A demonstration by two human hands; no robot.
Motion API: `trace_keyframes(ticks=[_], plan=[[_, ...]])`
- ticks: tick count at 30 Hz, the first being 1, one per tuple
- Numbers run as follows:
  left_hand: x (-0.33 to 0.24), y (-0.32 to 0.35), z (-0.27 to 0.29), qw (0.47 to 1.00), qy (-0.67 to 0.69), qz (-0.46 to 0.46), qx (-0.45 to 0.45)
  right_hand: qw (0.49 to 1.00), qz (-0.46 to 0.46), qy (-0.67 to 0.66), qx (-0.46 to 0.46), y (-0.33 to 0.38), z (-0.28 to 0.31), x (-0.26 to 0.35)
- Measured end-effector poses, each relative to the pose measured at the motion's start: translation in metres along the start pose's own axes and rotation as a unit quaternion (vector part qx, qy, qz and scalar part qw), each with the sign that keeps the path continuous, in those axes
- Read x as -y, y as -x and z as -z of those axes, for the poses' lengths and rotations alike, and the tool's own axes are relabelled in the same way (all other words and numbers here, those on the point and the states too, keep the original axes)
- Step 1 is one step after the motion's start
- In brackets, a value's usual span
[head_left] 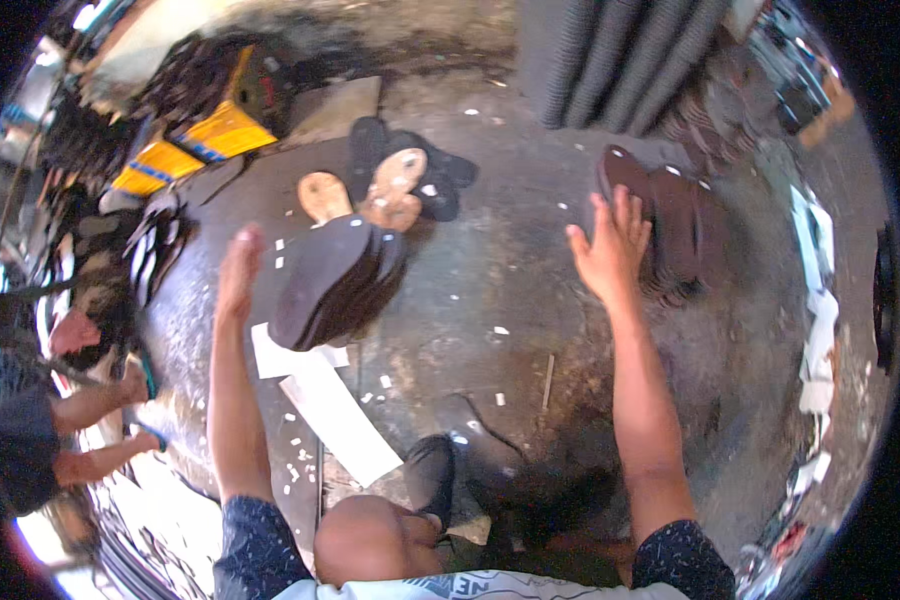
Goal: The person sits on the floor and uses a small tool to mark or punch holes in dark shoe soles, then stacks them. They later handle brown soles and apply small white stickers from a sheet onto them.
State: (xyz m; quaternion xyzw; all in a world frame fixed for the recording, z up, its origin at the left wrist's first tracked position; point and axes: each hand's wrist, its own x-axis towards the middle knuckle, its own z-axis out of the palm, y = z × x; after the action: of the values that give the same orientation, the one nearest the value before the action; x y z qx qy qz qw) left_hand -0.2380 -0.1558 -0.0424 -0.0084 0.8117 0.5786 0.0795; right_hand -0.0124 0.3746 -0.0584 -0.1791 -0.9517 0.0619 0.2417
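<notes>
My left hand is held up edge-on at the left, fingers straight, holding nothing. Just right of it stands a stack of dark brown shoe soles. Tan soles and black soles lie behind that stack. On the right, my right hand is spread in front of a stack of reddish-brown soles. Its fingertips overlap the stack's left edge in the view; whether they touch it I cannot tell. White sheets of paper lie near the dark stack.
Yellow crates with dark pieces stand at the far left. Long ridged grey stacks lean at the back. Another person's legs show at the left. Small white labels are scattered on the floor. My dark shoe is at the bottom.
</notes>
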Motion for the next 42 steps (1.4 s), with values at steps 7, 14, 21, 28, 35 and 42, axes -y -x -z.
trace_keyframes(ticks=[7,14,21,28,35,42], plan=[[0.128,-0.021,-0.043,0.935,0.029,0.287,0.208,0.877,0.315,-0.356,0.074,0.039,-0.056,0.269],[0.075,0.052,-0.102,0.914,0.136,0.251,0.29,0.87,0.091,-0.442,0.198,0.09,-0.05,0.232],[0.055,0.138,-0.203,0.987,-0.118,-0.04,0.097,0.866,-0.22,-0.399,0.206,0.136,-0.079,0.129],[0.021,0.158,-0.204,0.966,-0.228,-0.026,0.12,0.896,-0.124,-0.378,0.198,0.137,-0.078,0.122],[0.062,0.132,-0.208,0.964,-0.232,-0.006,0.128,0.871,-0.114,-0.434,0.2,0.121,-0.071,0.13],[0.027,0.175,-0.177,0.935,-0.186,-0.296,0.057,0.876,0.05,-0.476,0.064,0.124,-0.023,0.117]])
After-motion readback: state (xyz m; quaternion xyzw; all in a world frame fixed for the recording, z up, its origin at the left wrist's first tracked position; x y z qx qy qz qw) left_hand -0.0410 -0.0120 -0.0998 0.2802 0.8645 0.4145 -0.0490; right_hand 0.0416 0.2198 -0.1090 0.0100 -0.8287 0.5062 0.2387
